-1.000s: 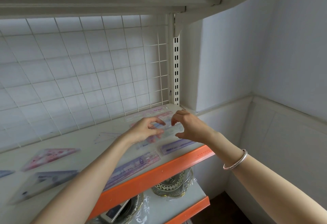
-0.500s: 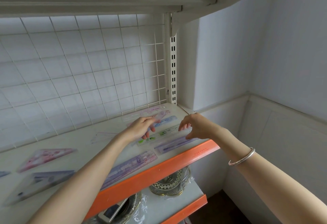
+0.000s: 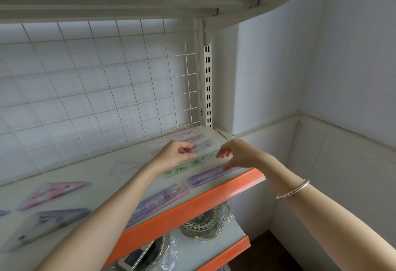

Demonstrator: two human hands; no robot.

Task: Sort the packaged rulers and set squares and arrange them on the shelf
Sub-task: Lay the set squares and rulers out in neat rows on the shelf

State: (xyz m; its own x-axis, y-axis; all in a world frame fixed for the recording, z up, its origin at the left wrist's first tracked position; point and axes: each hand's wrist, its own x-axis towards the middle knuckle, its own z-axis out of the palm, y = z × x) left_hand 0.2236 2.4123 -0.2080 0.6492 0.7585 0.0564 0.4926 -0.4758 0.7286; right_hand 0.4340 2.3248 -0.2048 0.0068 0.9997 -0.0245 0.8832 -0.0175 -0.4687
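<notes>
- At the left of the shelf (image 3: 192, 206) I see a pink set square (image 3: 53, 191) and a purple set square (image 3: 51, 222) lying flat.
- The left hand (image 3: 173, 156) reaches in with curled fingers, thumb and forefinger pinching the left end of the pale blue ruler (image 3: 203, 145).
- The green ruler (image 3: 184, 168) lies just nearer.
- The right hand (image 3: 235, 153) hovers over its right end, fingers loose, holding nothing.

orange-edged shelf (image 3: 225, 191), green-printed ruler (image 3: 184, 166), pink set square (image 3: 53, 191)
</notes>
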